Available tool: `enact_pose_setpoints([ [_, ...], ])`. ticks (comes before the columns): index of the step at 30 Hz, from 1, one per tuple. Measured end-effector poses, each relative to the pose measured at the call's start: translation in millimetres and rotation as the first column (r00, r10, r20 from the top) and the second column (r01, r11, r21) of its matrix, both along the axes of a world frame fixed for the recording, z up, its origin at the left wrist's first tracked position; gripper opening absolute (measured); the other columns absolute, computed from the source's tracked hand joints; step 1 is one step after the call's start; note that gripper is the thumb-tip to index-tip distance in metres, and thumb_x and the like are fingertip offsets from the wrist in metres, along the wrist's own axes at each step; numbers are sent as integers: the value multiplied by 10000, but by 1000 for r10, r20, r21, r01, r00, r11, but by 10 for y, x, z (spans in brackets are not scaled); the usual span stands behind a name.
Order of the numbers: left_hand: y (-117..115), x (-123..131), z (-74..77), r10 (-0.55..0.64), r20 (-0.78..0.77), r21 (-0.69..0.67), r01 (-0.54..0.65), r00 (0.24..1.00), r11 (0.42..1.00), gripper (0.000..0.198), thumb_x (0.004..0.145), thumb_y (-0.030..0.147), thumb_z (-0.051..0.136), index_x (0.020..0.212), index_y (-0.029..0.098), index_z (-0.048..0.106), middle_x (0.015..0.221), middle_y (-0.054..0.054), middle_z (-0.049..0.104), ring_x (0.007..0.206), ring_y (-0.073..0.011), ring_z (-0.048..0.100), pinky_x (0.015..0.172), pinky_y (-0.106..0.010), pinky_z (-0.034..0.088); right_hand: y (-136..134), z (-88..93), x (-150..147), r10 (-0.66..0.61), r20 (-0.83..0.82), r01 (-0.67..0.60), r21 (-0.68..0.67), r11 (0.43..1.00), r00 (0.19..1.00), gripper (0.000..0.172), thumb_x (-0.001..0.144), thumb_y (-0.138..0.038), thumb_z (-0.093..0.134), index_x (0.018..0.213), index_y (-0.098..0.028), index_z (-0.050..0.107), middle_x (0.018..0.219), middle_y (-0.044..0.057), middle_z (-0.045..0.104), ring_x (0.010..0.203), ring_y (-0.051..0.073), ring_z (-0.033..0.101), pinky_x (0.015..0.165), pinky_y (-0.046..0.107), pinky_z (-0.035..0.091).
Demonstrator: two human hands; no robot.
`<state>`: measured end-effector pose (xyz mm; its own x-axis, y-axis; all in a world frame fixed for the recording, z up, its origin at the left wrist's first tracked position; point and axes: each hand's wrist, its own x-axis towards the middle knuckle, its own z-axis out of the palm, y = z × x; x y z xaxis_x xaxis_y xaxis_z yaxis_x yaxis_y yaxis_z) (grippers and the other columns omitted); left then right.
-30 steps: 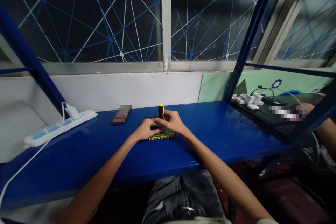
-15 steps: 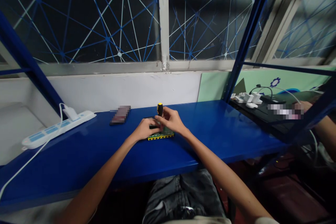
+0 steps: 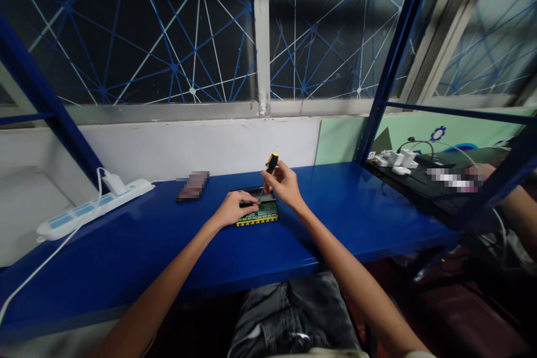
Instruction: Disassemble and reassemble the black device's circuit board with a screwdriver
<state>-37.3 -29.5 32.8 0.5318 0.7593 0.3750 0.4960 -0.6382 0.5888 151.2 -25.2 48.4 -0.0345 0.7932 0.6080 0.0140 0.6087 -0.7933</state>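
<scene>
My right hand [image 3: 284,182] is closed around the handle of a black and yellow screwdriver [image 3: 272,163], which leans with its thin shaft pointing down and left. Beneath it lies an open black and green case [image 3: 262,213] with a yellow-marked front edge and rows of small pieces, perhaps a bit set. Over the case's left side rests my left hand [image 3: 235,207], thumb and forefinger drawn together at the tip of the shaft. Whatever is between those fingertips is too small to make out.
A blurred-out flat object, perhaps a phone [image 3: 193,185], lies left of the case on the blue table [image 3: 168,246]. A white power strip [image 3: 96,210] with a plug and cable is at far left. Beyond the right post [image 3: 384,78], another person's hand [image 3: 482,172] is near white chargers [image 3: 400,159].
The screwdriver has gone from upright to tilted, its handle moving up and right with my right hand. My left hand stays over the case, and more of the case shows.
</scene>
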Motion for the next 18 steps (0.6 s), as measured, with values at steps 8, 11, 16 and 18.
enact_pose_setpoints([
  [8, 32, 71, -15, 6, 14, 57, -7, 1000, 998, 121, 768, 292, 709, 823, 200, 764, 851, -50, 742, 825, -207, 674, 784, -299, 485, 223, 80, 586, -470, -180, 486, 50, 873, 864, 256, 829, -448, 607, 873, -207, 531, 627, -12, 620, 462, 124, 592, 483, 257, 477],
  [11, 60, 204, 5, -31, -16, 87, 32, 999, 996, 103, 774, 275, 708, 826, 209, 766, 851, -43, 742, 820, -201, 672, 765, -291, 487, 279, 51, 747, -563, -209, 580, 29, 814, 800, 271, 832, -452, 601, 887, -194, 541, 609, -23, 619, 436, 121, 587, 480, 251, 474],
  [16, 191, 604, 71, -68, -50, 150, 75, 996, 986, 77, 770, 217, 714, 823, 210, 770, 849, -38, 750, 817, -193, 680, 785, -290, 486, 288, 33, 826, -604, -161, 614, 14, 789, 780, 278, 833, -459, 597, 853, -186, 548, 595, -19, 632, 416, 119, 580, 474, 242, 463],
  [18, 258, 764, 64, -82, -60, 140, 90, 995, 986, 84, 777, 198, 710, 836, 199, 770, 856, -44, 756, 800, -190, 689, 768, -283, 495, 281, 36, 836, -609, -141, 617, 12, 787, 780, 281, 832, -464, 595, 816, -189, 539, 594, -15, 635, 423, 122, 587, 479, 242, 463],
])
